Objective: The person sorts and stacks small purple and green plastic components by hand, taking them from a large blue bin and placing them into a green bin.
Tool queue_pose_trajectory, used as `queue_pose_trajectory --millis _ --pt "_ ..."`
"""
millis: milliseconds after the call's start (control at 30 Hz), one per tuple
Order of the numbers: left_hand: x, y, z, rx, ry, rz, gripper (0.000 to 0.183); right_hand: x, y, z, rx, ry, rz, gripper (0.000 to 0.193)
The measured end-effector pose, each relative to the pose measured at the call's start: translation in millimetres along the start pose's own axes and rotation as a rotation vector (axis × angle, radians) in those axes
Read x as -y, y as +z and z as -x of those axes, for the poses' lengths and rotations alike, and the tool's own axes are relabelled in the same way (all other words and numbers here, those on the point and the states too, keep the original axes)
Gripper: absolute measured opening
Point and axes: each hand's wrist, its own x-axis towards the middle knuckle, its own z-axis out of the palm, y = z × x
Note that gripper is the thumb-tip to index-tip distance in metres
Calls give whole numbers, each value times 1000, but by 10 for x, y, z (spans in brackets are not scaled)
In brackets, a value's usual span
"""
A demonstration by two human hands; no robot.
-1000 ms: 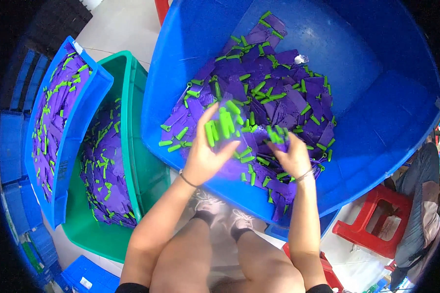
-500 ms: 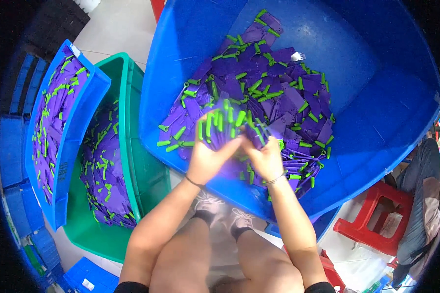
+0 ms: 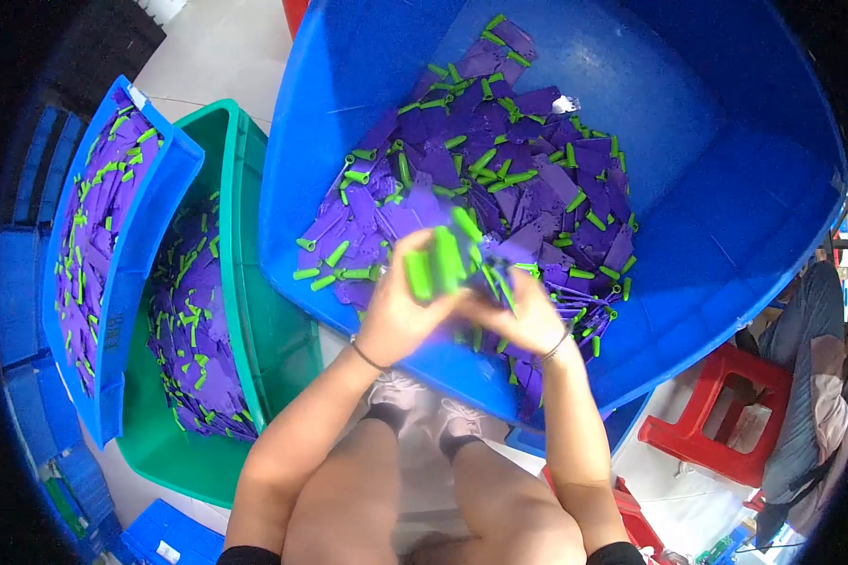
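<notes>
My left hand [image 3: 400, 306] is closed round a bunch of flat purple pieces with green tube-like handles [image 3: 433, 268], whose green ends are bunched together and blurred by motion. Close beside it, my right hand [image 3: 530, 318] grips more of the same pieces along their edges; its fingers are partly hidden behind them. Both hands are over the near side of a big blue bin [image 3: 697, 217]. Beneath and beyond them lies a heap of loose purple pieces with green handles [image 3: 546, 193].
Left of the bin stands a green tub [image 3: 245, 273] with more such pieces, and a blue crate [image 3: 165, 226] full of them sits tilted against its far-left side. A red stool [image 3: 721, 414] and a person's clothed leg [image 3: 796, 348] are at the right.
Both hands have drawn slightly nearer to me with their pieces. The green handles in the left hand are bunched closer together. The whole view has shifted a little.
</notes>
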Motion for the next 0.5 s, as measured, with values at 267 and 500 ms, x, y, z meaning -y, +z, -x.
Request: queue_pose_trajectory --millis 267,500 --pt "247 -10 -46 -86 -393 498 65 -328 -33 -33 -316 156 738 29" --pt "94 -49 -55 14 -729 1044 31 180 -96 190 -366 -453 125 34"
